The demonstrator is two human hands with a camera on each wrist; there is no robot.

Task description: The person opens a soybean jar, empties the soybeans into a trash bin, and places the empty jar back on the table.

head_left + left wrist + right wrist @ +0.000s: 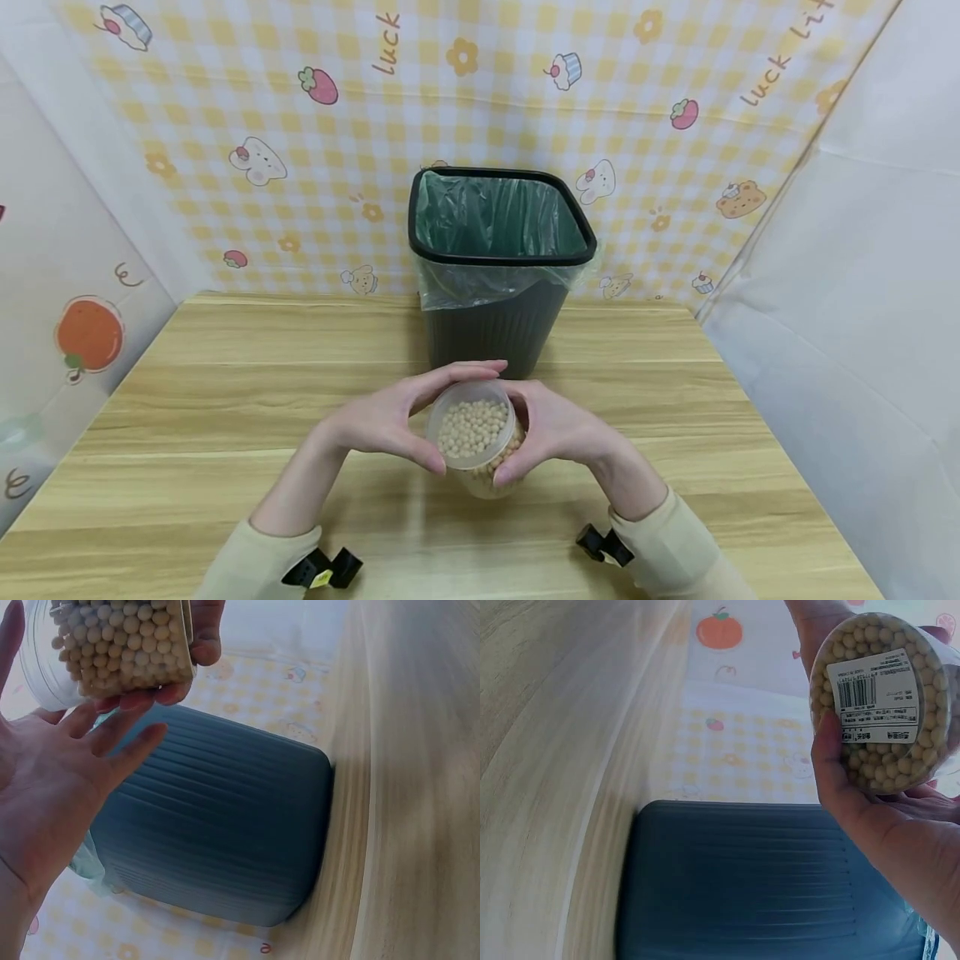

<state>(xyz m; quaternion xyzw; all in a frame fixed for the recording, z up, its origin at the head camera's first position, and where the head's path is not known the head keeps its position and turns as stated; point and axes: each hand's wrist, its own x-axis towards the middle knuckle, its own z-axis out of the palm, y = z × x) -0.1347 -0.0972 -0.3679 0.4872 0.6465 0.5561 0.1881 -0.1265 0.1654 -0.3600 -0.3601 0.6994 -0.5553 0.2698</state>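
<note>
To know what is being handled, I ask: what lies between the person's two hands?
In the head view, a see-through jar of small beige balls lies between the left hand and the right hand.

A pale wooden tabletop [225, 408] with streaky brown grain spreads across the near part, bounded on 3 sides by hung coverings. The far cloth [495, 117] is yellow-and-white checked, printed with strawberries, cupcakes, flowers, animal faces and "luck" 2 times. The left covering [45, 217] is whitish, bearing a large orange-red fruit print [90, 333]; the right covering [847, 275] is plain white, lightly creased. Light falls softly on the wood.
</note>
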